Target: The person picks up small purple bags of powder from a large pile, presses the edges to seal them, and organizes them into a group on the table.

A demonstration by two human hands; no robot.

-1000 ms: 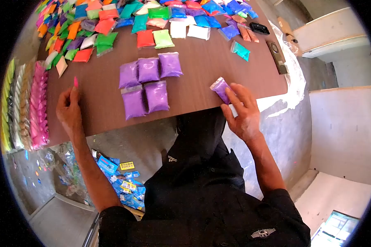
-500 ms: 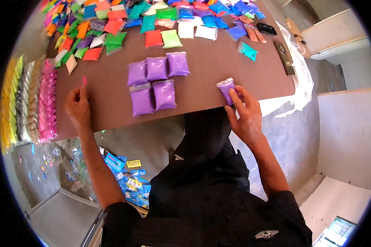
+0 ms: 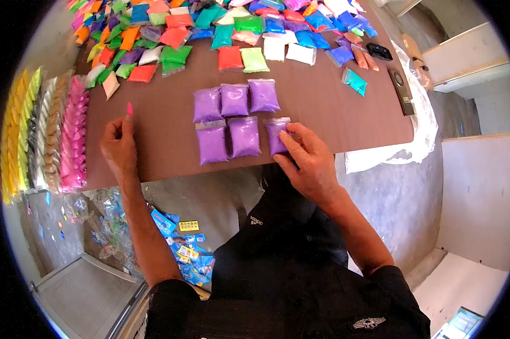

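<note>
My right hand (image 3: 311,164) grips a small clear zip bag of purple material (image 3: 276,136) at its right side, thumb and fingers around the edge. The bag is at the table's front edge, just right of the other purple bags (image 3: 244,137), which lie in two rows. My left hand (image 3: 119,148) is closed above the left part of the table, apart from the bags. A small pointed pink piece (image 3: 130,108) sticks up from its fingertips; what exactly it is, I cannot make out.
Many colored bags (image 3: 176,38) are heaped across the back of the brown table (image 3: 164,113). Long twisted packs (image 3: 74,133) stand along the left edge. A dark flat device (image 3: 401,92) and a black case (image 3: 379,52) lie at right. Blue packaging (image 3: 193,257) is on the floor.
My right hand has moved left with its purple bag, bringing it beside the front row. The left hand keeps the same pose over the table. The view has shifted slightly.
</note>
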